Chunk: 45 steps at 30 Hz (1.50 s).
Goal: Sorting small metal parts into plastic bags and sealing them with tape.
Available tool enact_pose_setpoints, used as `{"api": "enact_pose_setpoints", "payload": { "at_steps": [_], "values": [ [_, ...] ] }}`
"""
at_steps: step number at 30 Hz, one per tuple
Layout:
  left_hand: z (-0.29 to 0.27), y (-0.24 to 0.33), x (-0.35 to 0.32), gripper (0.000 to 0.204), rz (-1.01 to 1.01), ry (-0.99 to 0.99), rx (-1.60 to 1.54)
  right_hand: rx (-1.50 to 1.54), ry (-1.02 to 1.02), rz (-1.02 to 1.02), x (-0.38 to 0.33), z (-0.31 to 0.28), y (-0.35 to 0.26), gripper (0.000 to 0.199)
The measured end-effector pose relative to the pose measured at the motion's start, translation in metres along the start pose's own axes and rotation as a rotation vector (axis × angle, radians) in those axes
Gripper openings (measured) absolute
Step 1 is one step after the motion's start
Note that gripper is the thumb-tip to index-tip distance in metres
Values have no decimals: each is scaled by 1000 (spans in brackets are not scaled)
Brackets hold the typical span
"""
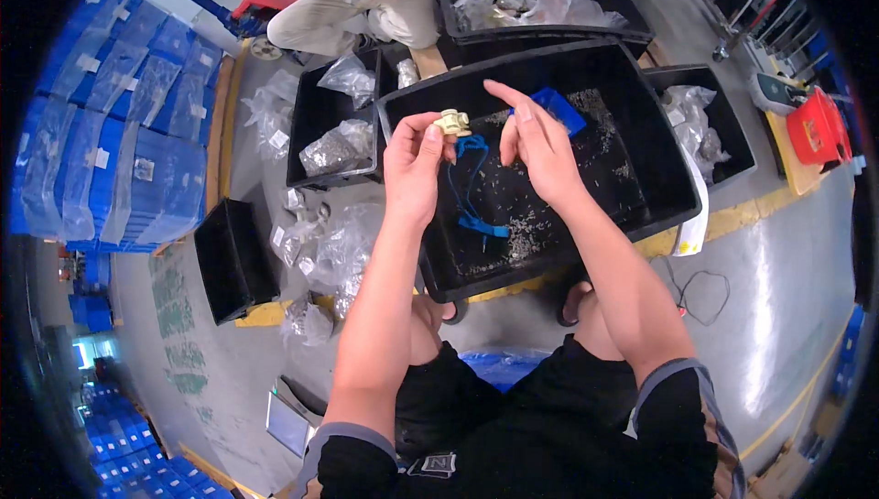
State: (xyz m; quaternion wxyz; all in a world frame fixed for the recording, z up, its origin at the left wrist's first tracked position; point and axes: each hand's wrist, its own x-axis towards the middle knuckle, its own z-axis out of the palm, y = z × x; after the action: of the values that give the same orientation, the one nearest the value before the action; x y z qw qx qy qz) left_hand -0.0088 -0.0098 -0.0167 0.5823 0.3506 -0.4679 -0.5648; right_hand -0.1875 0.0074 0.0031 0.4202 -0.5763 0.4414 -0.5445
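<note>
Over the large black tray point(673, 192), my left hand point(414, 165) pinches a small pale-yellow fitting with short round stubs point(452, 123) between thumb and fingers. To its right, my right hand point(542, 153) is raised with its fingers stretched apart and nothing in them. Many tiny light pieces point(526, 235) lie scattered on the tray floor. A blue strap point(485, 227) with a looped cord rests in the tray below the fitting. Behind my right hand is a blue plastic bin point(560, 113), partly hidden by the fingers.
Black crates with bagged parts stand at the left point(291, 133), far side point(549, 34) and right point(732, 133). Plastic bags point(343, 243) lie on the floor at left, beside a tilted black crate point(233, 261). Another person point(352, 5) sits beyond, holding a bag. A red container point(818, 130) stands right.
</note>
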Motion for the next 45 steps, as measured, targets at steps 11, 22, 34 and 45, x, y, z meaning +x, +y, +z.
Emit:
{"api": "enact_pose_setpoints", "payload": {
  "at_steps": [11, 22, 34, 45],
  "values": [
    [0, -3, -7, 15, -27, 6, 8, -29, 64, 149, -5, -7, 19, 63],
    [0, -1, -3, 14, -18, 66, 10, -19, -118, -56, -11, 11, 7, 34],
    [3, 1, -11, 15, 72, 7, 235, -97, -89, 31, -8, 18, 19, 29],
    [4, 5, -9, 30, 60, 13, 206, 263, -91, 198, -6, 25, 18, 28]
  ]
}}
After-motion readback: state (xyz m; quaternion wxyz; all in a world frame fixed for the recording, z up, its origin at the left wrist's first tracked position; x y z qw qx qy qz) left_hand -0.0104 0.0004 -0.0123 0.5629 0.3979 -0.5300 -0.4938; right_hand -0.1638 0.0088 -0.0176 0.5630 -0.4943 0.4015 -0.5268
